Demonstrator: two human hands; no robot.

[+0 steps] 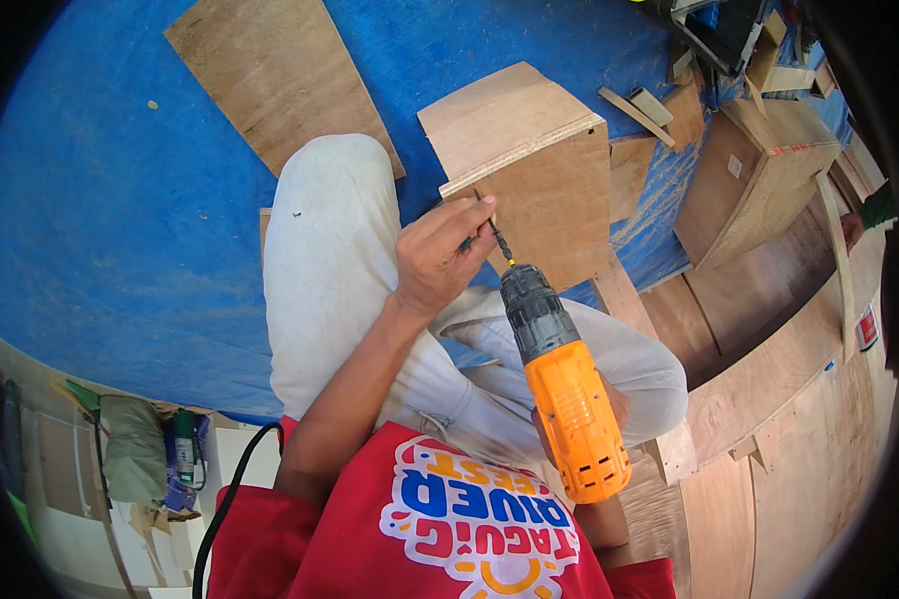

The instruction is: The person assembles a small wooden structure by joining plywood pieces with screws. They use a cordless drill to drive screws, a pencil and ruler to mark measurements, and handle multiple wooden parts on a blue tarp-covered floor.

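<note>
My right hand (617, 404), mostly hidden behind the tool, grips an orange and black power drill (572, 404). The drill tilts up and to the left, its slim driver bit (501, 240) reaching to my left fingertips. With thumb and forefinger, my left hand (438, 255) pinches a thin dark screw (478, 196) at the bit's tip, close to the edge of a plywood box (554, 205). That box stands in front of my crossed legs, its pale layered edge facing me. How far the screw is in the wood cannot be made out.
A flat plywood sheet (280, 75) lies on the blue tarp (120, 250) beyond my knee. At right are another plywood box (759, 180), wood offcuts (639, 115) and a long curved panel (759, 389). Another person's hand (852, 230) touches a strip there. A black cable (232, 499) runs by my left side.
</note>
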